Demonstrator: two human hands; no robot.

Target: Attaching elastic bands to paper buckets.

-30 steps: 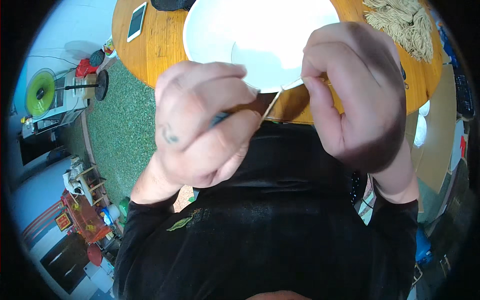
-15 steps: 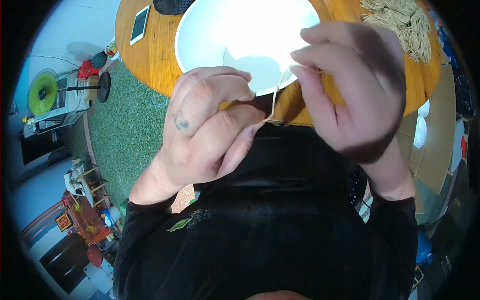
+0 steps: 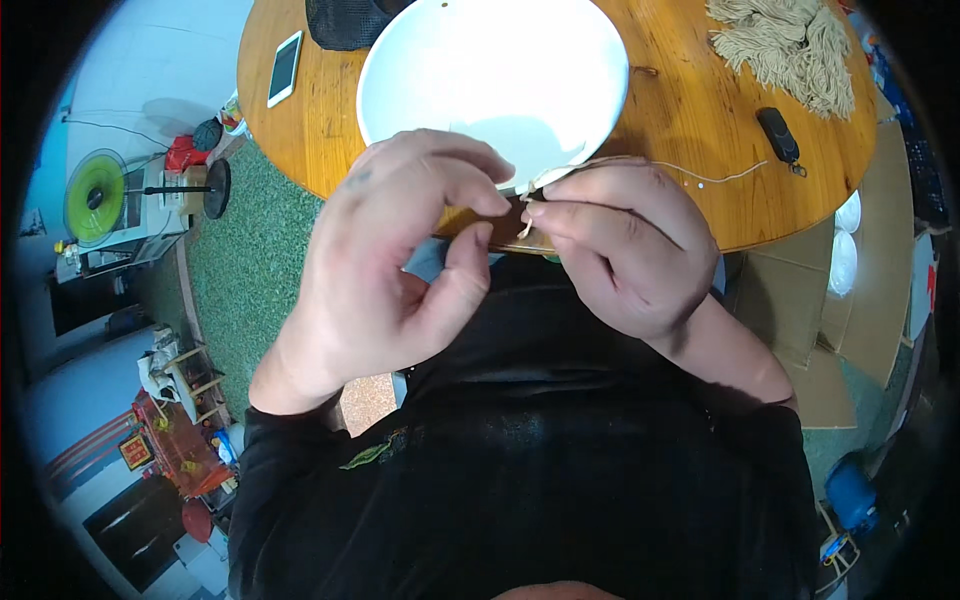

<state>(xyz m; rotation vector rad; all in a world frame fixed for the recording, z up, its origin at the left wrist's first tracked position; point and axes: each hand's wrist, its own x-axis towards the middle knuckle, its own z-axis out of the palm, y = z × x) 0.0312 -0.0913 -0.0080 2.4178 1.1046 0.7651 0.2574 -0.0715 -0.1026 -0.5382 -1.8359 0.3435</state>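
Thumb and fingers of my right hand (image 3: 630, 245) pinch a thin beige string (image 3: 527, 228), whose short end hangs below the fingertips near a small knot or loop. From the same hand a long strand trails right across the wooden table. My left hand (image 3: 385, 260) is beside it with thumb and fingers apart, its fingertips just short of the string. Both hands are above the table's near edge, in front of a large white basin (image 3: 490, 90). At the far right of the table lies a heap of beige yarn strands (image 3: 790, 50).
On the round wooden table (image 3: 680, 110) lie a white phone (image 3: 285, 70), a black mesh item (image 3: 340, 25) behind the basin and a black key fob (image 3: 778, 138). A green fan (image 3: 97, 195) stands to the left. Flattened cardboard (image 3: 870, 290) is at the right.
My left hand has let go of the string and opened. The right hand has come down and left, now pinching it near its end. The key fob has come into sight.
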